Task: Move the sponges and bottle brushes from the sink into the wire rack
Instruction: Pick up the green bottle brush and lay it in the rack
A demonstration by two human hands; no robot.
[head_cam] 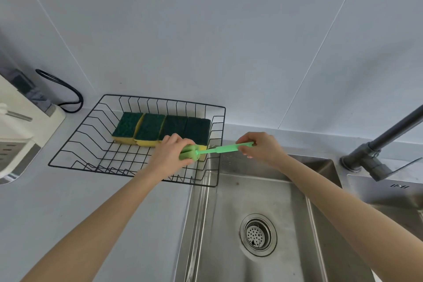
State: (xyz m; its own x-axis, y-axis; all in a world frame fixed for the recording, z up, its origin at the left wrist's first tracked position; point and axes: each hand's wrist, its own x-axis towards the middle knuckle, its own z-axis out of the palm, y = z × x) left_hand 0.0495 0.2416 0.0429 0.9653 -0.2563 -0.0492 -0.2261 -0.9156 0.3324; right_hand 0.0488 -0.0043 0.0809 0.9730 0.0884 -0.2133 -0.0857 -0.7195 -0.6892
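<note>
A green bottle brush (217, 149) lies level across the right rim of the black wire rack (75, 142). My left hand (170, 153) is closed around its foam head inside the rack. My right hand (261, 147) pinches the far end of its handle above the sink's edge. Several green-and-yellow sponges (148, 129) stand side by side at the back of the rack. The steel sink (270, 192) holds only its drain strainer (258, 234) in the part that I see.
A dark faucet (375, 144) rises at the right behind the sink. A white appliance (16, 130) with a black cable (66, 91) stands at the left on the grey counter. A tiled wall closes the back.
</note>
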